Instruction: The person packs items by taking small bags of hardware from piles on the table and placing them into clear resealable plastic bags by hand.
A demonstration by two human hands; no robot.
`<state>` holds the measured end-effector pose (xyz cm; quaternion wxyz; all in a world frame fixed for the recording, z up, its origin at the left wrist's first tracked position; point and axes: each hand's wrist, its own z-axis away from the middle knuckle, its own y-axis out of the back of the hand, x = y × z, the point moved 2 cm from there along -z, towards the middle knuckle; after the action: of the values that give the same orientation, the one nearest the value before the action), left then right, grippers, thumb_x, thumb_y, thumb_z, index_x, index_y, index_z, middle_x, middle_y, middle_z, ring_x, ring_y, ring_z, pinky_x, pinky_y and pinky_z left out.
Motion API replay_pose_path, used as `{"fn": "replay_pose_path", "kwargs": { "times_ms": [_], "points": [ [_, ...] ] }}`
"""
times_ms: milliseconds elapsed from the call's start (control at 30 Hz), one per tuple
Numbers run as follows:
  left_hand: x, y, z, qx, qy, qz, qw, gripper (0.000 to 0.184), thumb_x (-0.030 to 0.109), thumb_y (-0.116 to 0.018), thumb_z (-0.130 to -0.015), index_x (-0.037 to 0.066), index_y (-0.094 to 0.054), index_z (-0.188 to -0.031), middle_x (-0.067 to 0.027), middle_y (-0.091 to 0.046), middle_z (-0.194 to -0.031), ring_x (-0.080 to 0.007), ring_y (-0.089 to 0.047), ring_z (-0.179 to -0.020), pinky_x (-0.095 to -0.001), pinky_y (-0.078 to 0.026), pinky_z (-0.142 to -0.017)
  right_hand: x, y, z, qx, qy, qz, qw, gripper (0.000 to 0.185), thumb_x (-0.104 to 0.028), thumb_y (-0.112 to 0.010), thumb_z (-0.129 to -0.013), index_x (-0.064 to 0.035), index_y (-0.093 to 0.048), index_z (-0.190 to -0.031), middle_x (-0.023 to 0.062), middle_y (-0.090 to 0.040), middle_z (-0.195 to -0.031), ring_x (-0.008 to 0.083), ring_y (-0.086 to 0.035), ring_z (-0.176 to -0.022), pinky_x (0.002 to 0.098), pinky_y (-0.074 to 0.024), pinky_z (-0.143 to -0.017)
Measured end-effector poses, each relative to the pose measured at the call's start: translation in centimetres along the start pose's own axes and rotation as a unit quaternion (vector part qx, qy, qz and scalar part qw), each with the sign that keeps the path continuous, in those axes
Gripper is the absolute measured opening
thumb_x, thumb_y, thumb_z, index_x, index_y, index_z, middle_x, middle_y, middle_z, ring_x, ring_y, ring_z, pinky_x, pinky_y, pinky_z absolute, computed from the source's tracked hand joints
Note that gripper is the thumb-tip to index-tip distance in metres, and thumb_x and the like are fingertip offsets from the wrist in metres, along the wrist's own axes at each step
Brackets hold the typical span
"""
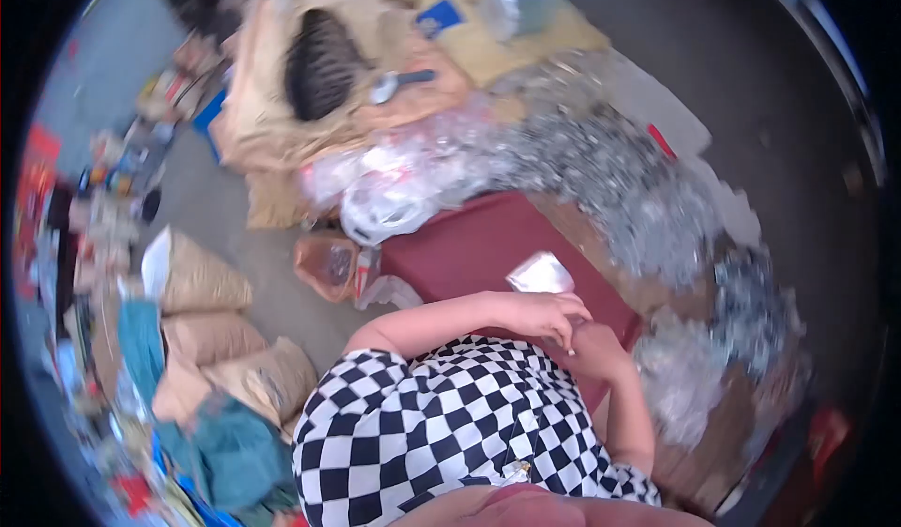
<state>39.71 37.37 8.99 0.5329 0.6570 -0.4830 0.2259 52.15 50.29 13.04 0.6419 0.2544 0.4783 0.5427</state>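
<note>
My left hand (544, 316) and my right hand (598, 351) meet over the near right part of a dark red board (460, 255). Both have their fingers curled together and nearly touch. A tiny whitish spot shows by the fingertips, too small and blurred to name; whatever the fingers pinch is mostly hidden. Just beyond my left hand lies a shiny white plastic packet (540, 274) on the red surface.
Heaps of small clear and grey plastic pieces (591, 152) curve around the board's far and right sides. Beyond lie an open brown sack (272, 86) with dark contents and a dark-handled tool (404, 84). Several full sacks (211, 349) and a teal cloth (235, 457) are left.
</note>
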Motion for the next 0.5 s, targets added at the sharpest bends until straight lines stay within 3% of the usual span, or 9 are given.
{"fn": "replay_pose_path", "kwargs": {
  "times_ms": [67,133,200,267,300,333,400,433,500],
  "points": [
    [-1.0,-0.2,-0.7,-0.036,0.032,-0.007,0.999,0.016,0.008,-0.065,-0.086,0.009,-0.075,-0.099,-0.0197,-0.055,-0.139,-0.0371,-0.049,-0.129,-0.0434,-0.041,-0.110,1.2,-2.3,-1.2,-0.038,-0.036,-0.004,0.999,0.032,-0.036,-0.061,-0.093,-0.0109,-0.067,-0.111,0.0199,-0.070,-0.100,0.0383,-0.068,-0.090,0.0487,-0.0545,-0.075],
    [-2.4,0.4,-0.9,-0.057,0.065,0.014,0.996,0.020,0.005,-0.066,-0.085,0.008,-0.074,-0.102,-0.0179,-0.057,-0.137,-0.0365,-0.052,-0.127,-0.0445,-0.042,-0.109,4.1,-7.7,-2.0,0.159,-0.001,-0.004,0.987,0.025,-0.032,-0.060,-0.092,-0.0121,-0.069,-0.103,0.0193,-0.070,-0.088,0.0387,-0.069,-0.081,0.0498,-0.0550,-0.070],
    [-2.8,0.8,0.0,0.025,0.146,-0.039,0.988,0.024,0.005,-0.064,-0.085,0.010,-0.075,-0.106,-0.0149,-0.062,-0.130,-0.0346,-0.055,-0.124,-0.0436,-0.045,-0.104,3.8,-4.7,-0.8,0.045,-0.101,-0.037,0.993,0.022,-0.022,-0.060,-0.086,-0.0040,-0.072,-0.086,0.0214,-0.071,-0.092,0.0347,-0.071,-0.092,0.0473,-0.0555,-0.072],
    [-4.5,0.9,0.7,0.219,0.125,-0.164,0.954,0.022,0.005,-0.063,-0.088,0.009,-0.074,-0.106,-0.0121,-0.065,-0.126,-0.0319,-0.058,-0.122,-0.0415,-0.048,-0.101,6.3,-5.5,0.7,0.107,-0.162,-0.019,0.981,0.020,-0.020,-0.059,-0.087,-0.0073,-0.075,-0.089,0.0184,-0.072,-0.090,0.0358,-0.071,-0.090,0.0464,-0.0554,-0.074],
    [-4.7,0.9,0.4,0.264,0.179,-0.148,0.936,0.021,0.006,-0.064,-0.089,0.009,-0.074,-0.107,-0.0124,-0.065,-0.125,-0.0319,-0.059,-0.120,-0.0406,-0.049,-0.100,8.3,-4.9,2.6,0.206,-0.167,-0.076,0.961,0.020,-0.020,-0.060,-0.087,-0.0082,-0.076,-0.091,0.0176,-0.072,-0.091,0.0362,-0.070,-0.090,0.0458,-0.0546,-0.076],
    [-5.0,1.3,1.1,0.310,0.235,-0.129,0.912,0.020,0.008,-0.065,-0.090,0.008,-0.073,-0.107,-0.0127,-0.065,-0.124,-0.0319,-0.061,-0.118,-0.0396,-0.050,-0.098,9.6,-4.2,4.1,0.299,-0.169,-0.129,0.930,0.020,-0.020,-0.061,-0.088,-0.0091,-0.076,-0.094,0.0168,-0.072,-0.092,0.0366,-0.069,-0.091,0.0453,-0.0538,-0.077],
    [-7.3,1.1,3.5,0.264,0.288,-0.142,0.910,0.021,0.007,-0.065,-0.090,0.008,-0.073,-0.110,-0.0131,-0.065,-0.124,-0.0319,-0.061,-0.118,-0.0401,-0.050,-0.098,14.2,-4.5,6.4,0.452,-0.138,-0.223,0.853,0.017,-0.020,-0.065,-0.090,-0.0100,-0.077,-0.098,0.0144,-0.071,-0.093,0.0340,-0.068,-0.089,0.0414,-0.0520,-0.079],
    [-8.7,0.4,4.4,0.223,0.342,-0.158,0.899,0.023,0.007,-0.065,-0.091,0.008,-0.072,-0.112,-0.0136,-0.064,-0.125,-0.0319,-0.060,-0.118,-0.0406,-0.049,-0.098,15.6,-3.9,8.2,0.470,-0.236,-0.236,0.817,0.016,-0.020,-0.069,-0.090,-0.0062,-0.075,-0.097,0.0140,-0.069,-0.093,0.0311,-0.064,-0.084,0.0380,-0.0504,-0.079],
    [-9.8,-1.2,5.0,0.192,0.331,-0.184,0.905,0.023,0.009,-0.066,-0.090,0.008,-0.072,-0.112,-0.0137,-0.065,-0.123,-0.0332,-0.061,-0.116,-0.0413,-0.050,-0.097,22.9,-7.5,10.2,0.558,-0.249,-0.386,0.691,0.023,-0.025,-0.071,-0.093,-0.0024,-0.075,-0.093,0.0045,-0.068,-0.088,0.0168,-0.061,-0.075,0.0326,-0.0491,-0.067]
  ]
}}
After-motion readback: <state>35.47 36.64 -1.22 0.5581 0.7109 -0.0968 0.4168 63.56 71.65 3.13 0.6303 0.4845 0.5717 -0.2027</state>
